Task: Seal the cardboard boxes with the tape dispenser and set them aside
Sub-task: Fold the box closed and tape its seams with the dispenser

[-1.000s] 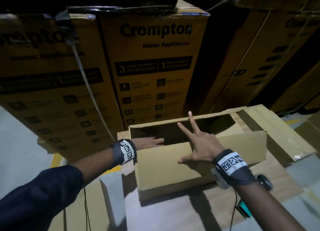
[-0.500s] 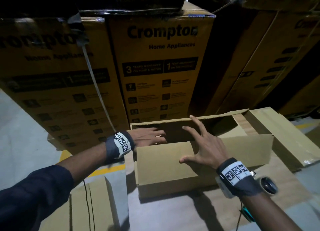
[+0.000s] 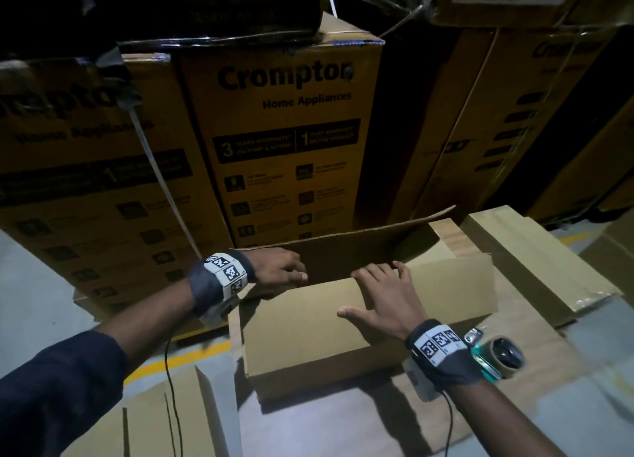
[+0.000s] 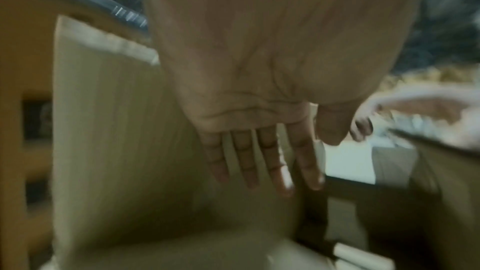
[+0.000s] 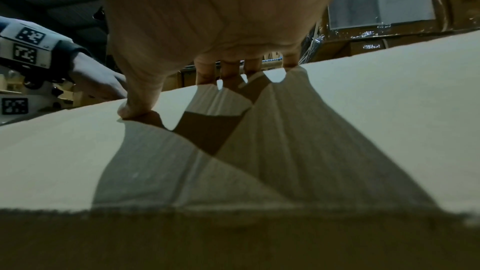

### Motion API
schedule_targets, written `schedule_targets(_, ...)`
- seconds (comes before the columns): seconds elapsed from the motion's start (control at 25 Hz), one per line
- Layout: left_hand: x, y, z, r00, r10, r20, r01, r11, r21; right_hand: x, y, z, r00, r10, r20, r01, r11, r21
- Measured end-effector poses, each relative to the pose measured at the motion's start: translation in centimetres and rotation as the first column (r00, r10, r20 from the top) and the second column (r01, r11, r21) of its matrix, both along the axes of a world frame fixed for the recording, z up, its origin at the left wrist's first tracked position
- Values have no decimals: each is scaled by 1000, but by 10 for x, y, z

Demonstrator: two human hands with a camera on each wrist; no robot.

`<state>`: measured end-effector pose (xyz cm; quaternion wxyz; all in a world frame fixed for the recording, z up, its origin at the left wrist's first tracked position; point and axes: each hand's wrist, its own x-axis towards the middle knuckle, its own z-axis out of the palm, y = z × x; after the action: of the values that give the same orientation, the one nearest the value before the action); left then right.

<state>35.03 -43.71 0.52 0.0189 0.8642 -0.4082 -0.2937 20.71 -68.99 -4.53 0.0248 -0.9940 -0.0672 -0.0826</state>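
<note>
Plain brown cardboard box (image 3: 343, 323): your right hand (image 3: 384, 299) lies spread, flattening its near flap; left hand (image 3: 278, 268), fingers apparently straight, steadies the end.

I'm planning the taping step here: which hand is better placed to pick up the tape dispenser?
The right hand. The tape dispenser lies beside the right wrist, at the near right of the open cardboard box. The left hand is across the box at its left end, so it would likely have to reach over.
</note>
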Motion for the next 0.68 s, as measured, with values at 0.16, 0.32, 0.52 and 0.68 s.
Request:
schedule_targets(0.16, -32, 9, 21, 997, -13, 80, 28, 982, -186, 2, -2, -10, 1000, 4, -24, -4, 1000, -19)
schedule_targets(0.32, -79, 18, 27, 898, 105, 428, 138, 855, -500, -2, -11, -20, 992, -7, -123, 10, 1000, 20)
schedule_targets(0.52, -95, 12, -36, 916, 309, 256, -264, 944, -195, -7, -33, -24, 987, -17, -160, 25, 998, 49)
schedule_targets(0.68, -114, 5, -79, 936, 281, 210, -252, 955, -153, -14, -80, -12, 982, -169, -85, 179, 977, 118)
